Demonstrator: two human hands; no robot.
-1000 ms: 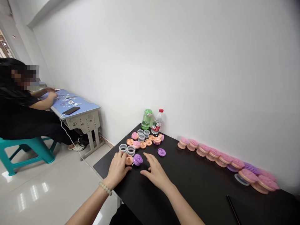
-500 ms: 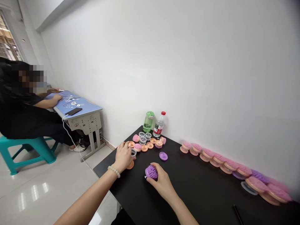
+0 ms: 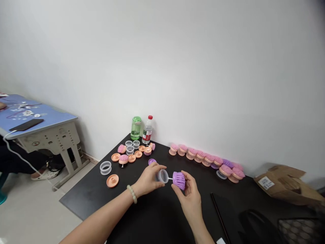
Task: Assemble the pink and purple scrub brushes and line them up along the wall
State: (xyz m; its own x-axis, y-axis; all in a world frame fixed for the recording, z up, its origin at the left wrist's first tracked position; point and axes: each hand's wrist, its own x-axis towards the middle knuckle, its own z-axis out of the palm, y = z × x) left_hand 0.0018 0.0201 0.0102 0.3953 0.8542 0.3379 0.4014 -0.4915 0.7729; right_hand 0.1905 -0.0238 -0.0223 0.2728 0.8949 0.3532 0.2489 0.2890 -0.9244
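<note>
My left hand [image 3: 149, 179], with a beaded bracelet on its wrist, grips a clear plastic ring-shaped cup [image 3: 162, 176]. In my right hand [image 3: 189, 193] is a purple brush head [image 3: 179, 180] with soft bristles, tilted sideways, its white stem pointing left toward the cup. The stem tip is at or just inside the cup's opening; I cannot tell which. Behind my left hand lies a purple disc [image 3: 152, 161], partly hidden. To the left are another clear ring cup [image 3: 105, 167], an orange disc [image 3: 112, 181] and a pink brush head [image 3: 123, 159] with its stem showing.
Several finished-looking pink brushes [image 3: 191, 154] line the wall side. A green bottle [image 3: 136, 128] and a water bottle [image 3: 147, 129] stand at the far corner. A brown paper bag [image 3: 286, 184] and a thin black stick [image 3: 219, 217] lie right. A co-worker's blue desk [image 3: 50, 117] is left.
My left hand has brought a clear ring cup from the left over to the purple brush head. The brush head has turned so its stem faces the cup. My view has swung right.
</note>
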